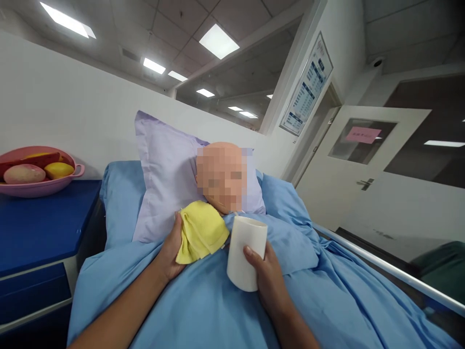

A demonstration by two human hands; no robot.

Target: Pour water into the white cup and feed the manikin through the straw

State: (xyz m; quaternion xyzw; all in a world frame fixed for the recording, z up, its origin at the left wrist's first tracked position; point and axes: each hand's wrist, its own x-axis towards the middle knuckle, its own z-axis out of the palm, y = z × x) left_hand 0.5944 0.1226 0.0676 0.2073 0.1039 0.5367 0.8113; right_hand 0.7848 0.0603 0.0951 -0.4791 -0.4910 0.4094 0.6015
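Observation:
My right hand (268, 276) is wrapped round a white cup (243, 252), tilted toward the chin of a figure (221, 177) lying in the bed. My left hand (170, 252) grips a folded yellow cloth (201, 230) and holds it just under the figure's chin, left of the cup. The figure's head rests on a lilac pillow (163, 179), and a blue blanket (203, 300) covers the body up to the neck. What is in the cup does not show.
A blue bedside cabinet (39, 223) stands at the left, bearing a pink bowl (39, 186) of fruit. A metal bed rail (392, 271) runs along the right side. Behind it are a white door (348, 174) and a wall chart (308, 87).

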